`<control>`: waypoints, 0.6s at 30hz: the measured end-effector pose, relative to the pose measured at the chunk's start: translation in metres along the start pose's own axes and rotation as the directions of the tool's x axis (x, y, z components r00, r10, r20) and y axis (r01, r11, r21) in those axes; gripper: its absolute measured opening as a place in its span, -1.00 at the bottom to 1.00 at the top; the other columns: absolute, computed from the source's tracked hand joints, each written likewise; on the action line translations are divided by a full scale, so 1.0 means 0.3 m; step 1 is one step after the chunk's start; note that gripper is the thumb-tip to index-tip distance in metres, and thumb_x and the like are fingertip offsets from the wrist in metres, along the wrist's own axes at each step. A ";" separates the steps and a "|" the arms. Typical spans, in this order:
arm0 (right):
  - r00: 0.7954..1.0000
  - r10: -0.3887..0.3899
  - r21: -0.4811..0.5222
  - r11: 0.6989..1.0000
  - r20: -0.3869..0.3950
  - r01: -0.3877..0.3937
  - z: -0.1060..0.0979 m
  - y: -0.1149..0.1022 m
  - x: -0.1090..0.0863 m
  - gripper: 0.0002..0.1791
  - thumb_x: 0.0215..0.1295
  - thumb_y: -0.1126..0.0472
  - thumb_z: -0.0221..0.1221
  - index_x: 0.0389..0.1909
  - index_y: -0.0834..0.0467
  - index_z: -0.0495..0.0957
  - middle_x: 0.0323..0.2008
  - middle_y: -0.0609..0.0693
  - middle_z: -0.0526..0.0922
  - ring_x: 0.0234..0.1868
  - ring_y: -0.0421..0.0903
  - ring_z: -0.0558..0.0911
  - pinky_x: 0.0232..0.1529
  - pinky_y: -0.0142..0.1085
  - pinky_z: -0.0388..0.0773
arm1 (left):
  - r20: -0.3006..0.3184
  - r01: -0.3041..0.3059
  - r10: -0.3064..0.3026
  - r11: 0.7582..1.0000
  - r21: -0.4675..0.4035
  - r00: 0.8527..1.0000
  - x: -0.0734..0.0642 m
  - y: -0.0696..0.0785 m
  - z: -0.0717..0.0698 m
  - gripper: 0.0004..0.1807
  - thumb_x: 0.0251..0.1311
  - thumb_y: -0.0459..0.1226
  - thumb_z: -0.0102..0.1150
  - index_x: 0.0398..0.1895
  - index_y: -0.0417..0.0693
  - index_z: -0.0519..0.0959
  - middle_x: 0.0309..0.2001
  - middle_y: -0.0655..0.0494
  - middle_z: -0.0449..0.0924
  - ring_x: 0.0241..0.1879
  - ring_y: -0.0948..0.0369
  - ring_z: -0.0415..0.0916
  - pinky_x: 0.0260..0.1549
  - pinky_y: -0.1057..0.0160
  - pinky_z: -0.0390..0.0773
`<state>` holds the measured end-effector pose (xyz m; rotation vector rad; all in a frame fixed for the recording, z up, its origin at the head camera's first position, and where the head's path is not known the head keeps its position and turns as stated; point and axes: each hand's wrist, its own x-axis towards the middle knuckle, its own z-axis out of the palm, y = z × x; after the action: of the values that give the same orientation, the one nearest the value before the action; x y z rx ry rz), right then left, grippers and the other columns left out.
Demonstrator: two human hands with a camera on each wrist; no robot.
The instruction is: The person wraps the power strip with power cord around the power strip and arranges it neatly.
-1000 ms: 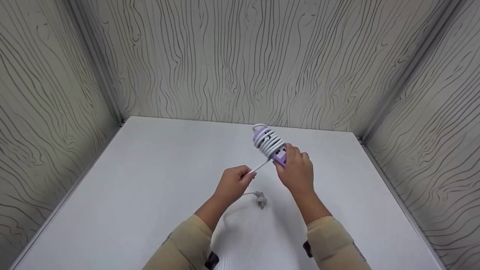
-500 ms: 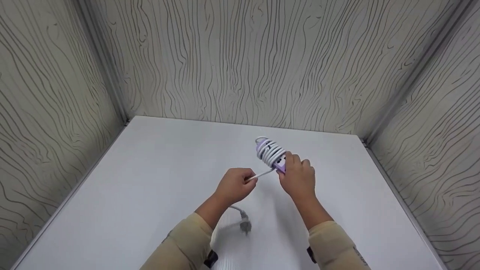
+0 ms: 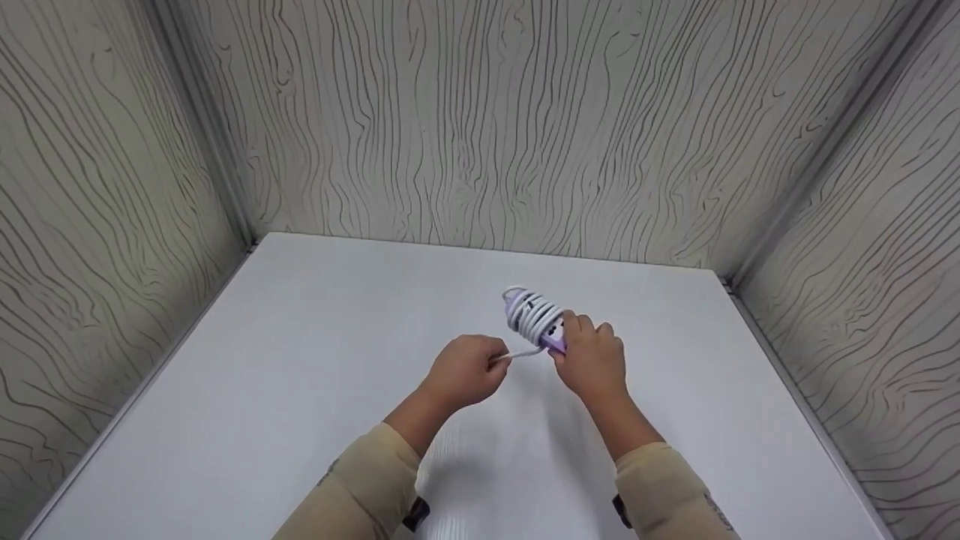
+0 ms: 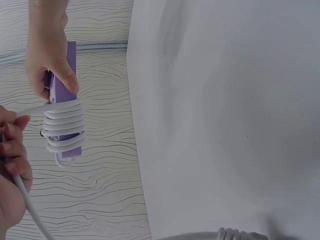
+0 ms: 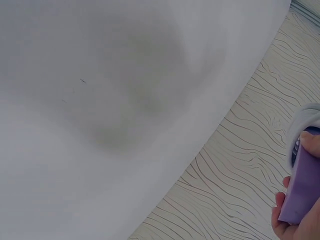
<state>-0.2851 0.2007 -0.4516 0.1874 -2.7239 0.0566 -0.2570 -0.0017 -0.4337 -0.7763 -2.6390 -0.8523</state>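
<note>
My right hand [image 3: 596, 364] grips the near end of a purple and white power strip [image 3: 555, 343], held tilted over the table. White cord [image 3: 534, 318] is wound round the strip's far part in several snug turns, with a small loop sticking out past its tip. From the windings a short stretch of cord runs to my left hand [image 3: 465, 371], which pinches it between thumb and fingers. In the left wrist view the cord's tail [image 4: 32, 212] leaves that hand, and the ribbed neck of the plug [image 4: 235, 234] shows at the bottom edge. The right wrist view catches the strip's purple back [image 5: 302, 182].
A white table [image 3: 337, 315] spreads beneath both hands. Panels with a wood-grain pattern [image 3: 465, 127] stand behind it and on both sides, and metal posts [image 3: 206, 127] mark the corners.
The strip in my right hand has come down a little and nearer. My left hand keeps its pinch, and the cord to it has gone flatter. The dangling plug has swung out of the head view.
</note>
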 end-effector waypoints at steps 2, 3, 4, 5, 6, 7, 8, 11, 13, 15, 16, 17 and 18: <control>0.999 -0.024 -0.006 1.000 0.022 0.024 -0.001 -0.004 -0.004 -0.32 0.00 -0.03 0.31 0.13 0.16 0.34 -0.11 0.12 0.53 -0.29 0.11 0.47 -0.33 -0.04 0.44 | -0.018 -0.022 0.023 0.999 0.036 1.000 0.001 -0.004 -0.008 -0.83 0.14 -0.22 0.09 -0.59 0.02 0.51 -0.69 0.30 0.30 -0.65 0.35 0.22 -0.64 0.39 0.27; 0.999 -0.038 -0.009 0.999 0.036 0.038 -0.002 -0.006 -0.006 -0.32 0.00 -0.04 0.30 0.12 0.15 0.34 -0.11 0.11 0.53 -0.29 0.10 0.46 -0.33 -0.04 0.44 | -0.027 -0.031 0.033 0.998 0.049 0.999 0.002 -0.006 -0.013 -0.83 0.15 -0.22 0.09 -0.59 0.03 0.50 -0.68 0.29 0.29 -0.65 0.34 0.22 -0.63 0.38 0.27; 0.997 -0.056 -0.010 0.998 0.053 0.057 -0.003 -0.008 -0.009 -0.32 0.00 -0.05 0.30 0.13 0.15 0.34 -0.11 0.10 0.53 -0.29 0.09 0.46 -0.32 -0.05 0.44 | -0.036 -0.039 0.041 0.997 0.061 0.999 0.002 -0.008 -0.018 -0.83 0.15 -0.22 0.09 -0.58 0.03 0.50 -0.68 0.29 0.29 -0.64 0.34 0.22 -0.62 0.37 0.26; 0.995 -0.072 -0.009 0.997 0.071 0.073 -0.006 -0.011 -0.011 -0.32 0.00 -0.05 0.30 0.12 0.14 0.34 -0.12 0.09 0.53 -0.28 0.08 0.46 -0.31 -0.06 0.44 | -0.045 -0.045 0.048 0.996 0.071 0.998 0.002 -0.010 -0.023 -0.83 0.15 -0.22 0.09 -0.58 0.03 0.49 -0.67 0.28 0.30 -0.63 0.33 0.23 -0.61 0.37 0.27; 0.992 -0.092 -0.007 0.996 0.089 0.093 -0.009 -0.013 -0.013 -0.32 0.00 -0.06 0.30 0.12 0.13 0.34 -0.12 0.08 0.53 -0.28 0.07 0.46 -0.30 -0.06 0.44 | -0.051 -0.051 0.055 0.995 0.080 0.997 0.002 -0.014 -0.027 -0.84 0.16 -0.21 0.09 -0.57 0.04 0.49 -0.65 0.28 0.31 -0.62 0.33 0.24 -0.60 0.36 0.28; 0.988 -0.112 -0.001 0.994 0.110 0.113 -0.011 -0.015 -0.015 -0.32 0.00 -0.07 0.30 0.12 0.11 0.34 -0.11 0.07 0.53 -0.27 0.06 0.46 -0.29 -0.06 0.45 | -0.057 -0.057 0.062 0.994 0.089 0.996 0.003 -0.016 -0.031 -0.85 0.16 -0.21 0.08 -0.56 0.04 0.49 -0.64 0.28 0.33 -0.61 0.33 0.25 -0.58 0.35 0.30; 0.982 -0.134 0.006 0.991 0.130 0.134 -0.013 -0.016 -0.017 -0.33 0.00 -0.07 0.30 0.12 0.10 0.34 -0.11 0.05 0.53 -0.26 0.05 0.46 -0.28 -0.07 0.45 | -0.060 -0.068 0.074 0.993 0.097 0.995 0.003 -0.019 -0.034 -0.85 0.16 -0.20 0.08 -0.54 0.04 0.50 -0.63 0.27 0.35 -0.59 0.32 0.26 -0.56 0.34 0.33; 0.962 -0.198 0.034 0.980 0.189 0.195 -0.020 -0.021 -0.020 -0.34 0.00 -0.07 0.30 0.13 0.06 0.34 -0.10 0.01 0.54 -0.23 0.01 0.46 -0.24 -0.09 0.43 | -0.060 -0.107 0.115 0.987 0.123 0.992 0.006 -0.028 -0.043 -0.88 0.16 -0.18 0.08 -0.48 0.04 0.54 -0.57 0.28 0.43 -0.55 0.32 0.30 -0.49 0.32 0.39; 0.946 -0.244 0.055 0.970 0.216 0.237 -0.024 -0.025 -0.021 -0.35 0.00 -0.06 0.30 0.13 0.05 0.35 -0.10 -0.01 0.54 -0.23 -0.01 0.46 -0.24 -0.10 0.43 | -0.054 -0.142 0.151 0.980 0.136 0.987 0.008 -0.034 -0.049 -0.88 0.16 -0.18 0.07 -0.46 0.05 0.55 -0.55 0.29 0.47 -0.54 0.33 0.32 -0.46 0.32 0.42; 0.929 -0.290 0.066 0.957 0.228 0.282 -0.028 -0.031 -0.024 -0.35 -0.01 -0.06 0.30 0.12 0.04 0.36 -0.11 -0.03 0.54 -0.24 -0.03 0.45 -0.25 -0.12 0.42 | -0.048 -0.180 0.188 0.973 0.143 0.981 0.010 -0.042 -0.053 -0.89 0.16 -0.18 0.08 -0.44 0.05 0.56 -0.53 0.29 0.48 -0.53 0.33 0.33 -0.45 0.32 0.44; 0.921 -0.313 0.072 0.950 0.232 0.305 -0.030 -0.034 -0.026 -0.36 -0.02 -0.06 0.31 0.11 0.03 0.37 -0.12 -0.04 0.54 -0.25 -0.05 0.45 -0.25 -0.13 0.42 | -0.047 -0.198 0.207 0.969 0.146 0.977 0.012 -0.046 -0.055 -0.89 0.16 -0.18 0.08 -0.44 0.05 0.56 -0.53 0.28 0.49 -0.53 0.33 0.34 -0.44 0.32 0.44; 0.912 -0.337 0.075 0.941 0.234 0.329 -0.033 -0.037 -0.028 -0.36 -0.03 -0.06 0.32 0.10 0.02 0.37 -0.12 -0.04 0.55 -0.26 -0.06 0.44 -0.25 -0.14 0.42 | -0.045 -0.215 0.223 0.966 0.146 0.974 0.013 -0.049 -0.058 -0.89 0.16 -0.18 0.08 -0.44 0.05 0.56 -0.52 0.27 0.50 -0.52 0.33 0.35 -0.43 0.31 0.45; 0.902 -0.362 0.080 0.932 0.235 0.354 -0.035 -0.041 -0.030 -0.36 -0.03 -0.06 0.32 0.09 0.02 0.38 -0.13 -0.06 0.55 -0.28 -0.07 0.43 -0.25 -0.15 0.42 | -0.043 -0.228 0.236 0.963 0.144 0.971 0.014 -0.053 -0.060 -0.89 0.17 -0.18 0.08 -0.43 0.04 0.56 -0.51 0.27 0.52 -0.51 0.33 0.37 -0.42 0.31 0.47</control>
<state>-0.2712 0.1905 -0.4454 0.7500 -2.8845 -0.0265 -0.2680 -0.0217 -0.4252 -0.9829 -2.4611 -0.6133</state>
